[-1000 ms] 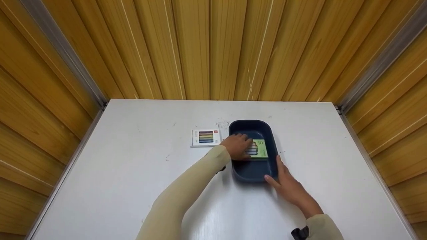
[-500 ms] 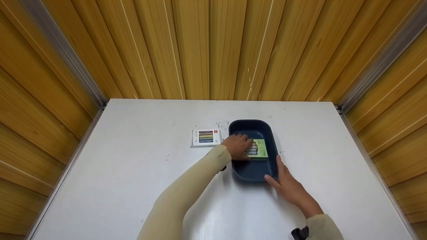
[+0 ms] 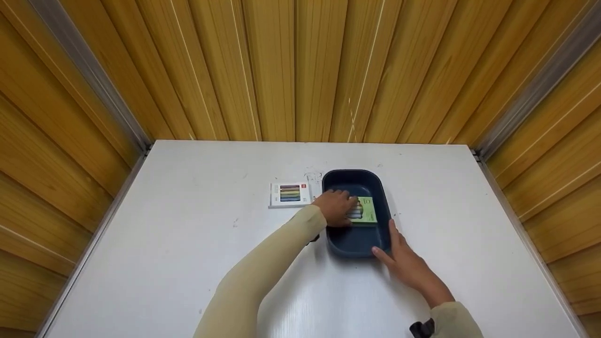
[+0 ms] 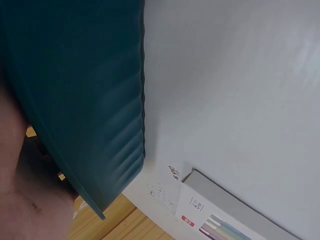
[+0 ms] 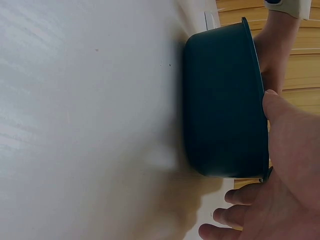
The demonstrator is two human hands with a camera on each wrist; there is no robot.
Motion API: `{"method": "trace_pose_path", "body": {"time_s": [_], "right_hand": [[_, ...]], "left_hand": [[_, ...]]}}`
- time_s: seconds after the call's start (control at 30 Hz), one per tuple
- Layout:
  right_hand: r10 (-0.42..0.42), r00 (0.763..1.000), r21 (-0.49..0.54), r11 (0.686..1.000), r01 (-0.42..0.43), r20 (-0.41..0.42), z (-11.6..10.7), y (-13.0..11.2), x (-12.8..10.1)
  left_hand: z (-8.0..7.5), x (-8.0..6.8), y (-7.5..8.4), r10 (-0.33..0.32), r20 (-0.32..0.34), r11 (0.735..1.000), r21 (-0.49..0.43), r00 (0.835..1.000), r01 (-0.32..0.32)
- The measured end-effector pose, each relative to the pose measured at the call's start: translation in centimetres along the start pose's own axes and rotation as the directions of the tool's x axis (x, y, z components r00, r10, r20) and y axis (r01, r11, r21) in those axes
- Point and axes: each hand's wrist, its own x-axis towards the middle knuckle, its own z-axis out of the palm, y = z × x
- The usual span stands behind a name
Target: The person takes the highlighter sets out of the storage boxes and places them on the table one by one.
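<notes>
A dark blue, deep rectangular basin (image 3: 354, 244) with rounded corners stands on the white table. Inside lies a flat green box (image 3: 368, 211) with a row of pale rounded sticks on its front. My left hand (image 3: 334, 207) reaches over the basin's left rim and grips the box's left part, thumb at the near edge, fingers at the far one. The covered end of the box is hidden. My right hand (image 3: 406, 260) rests against the basin's near right corner, thumb on the rim. In the right wrist view its fingers (image 5: 232, 216) extend fairly straight beyond the wall.
Left of the basin lies a flat white box (image 3: 289, 195) with a window showing coloured sticks. Dark scuffs mark the white table (image 3: 211, 188) near it. Yellow wood-look panels (image 3: 296, 70) rise behind the table and at both sides.
</notes>
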Motion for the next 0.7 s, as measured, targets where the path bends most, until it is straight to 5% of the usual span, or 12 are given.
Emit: {"method": "trace_pose_path", "body": {"time_s": [0.3,0.7], "right_hand": [[-0.001,1.0,-0.001,1.0,0.001,0.008,-0.1,-0.2,-0.2],[-0.011,1.0,-0.003,1.0,0.011,0.015,-0.1,0.0,-0.2]], "left_hand": [[-0.1,-0.1,0.1,0.025,-0.044,0.995,0.094,0.999,-0.02],[-1.3,-0.5,-0.1,0.015,0.011,0.994,0.106,1.0,-0.016]]}}
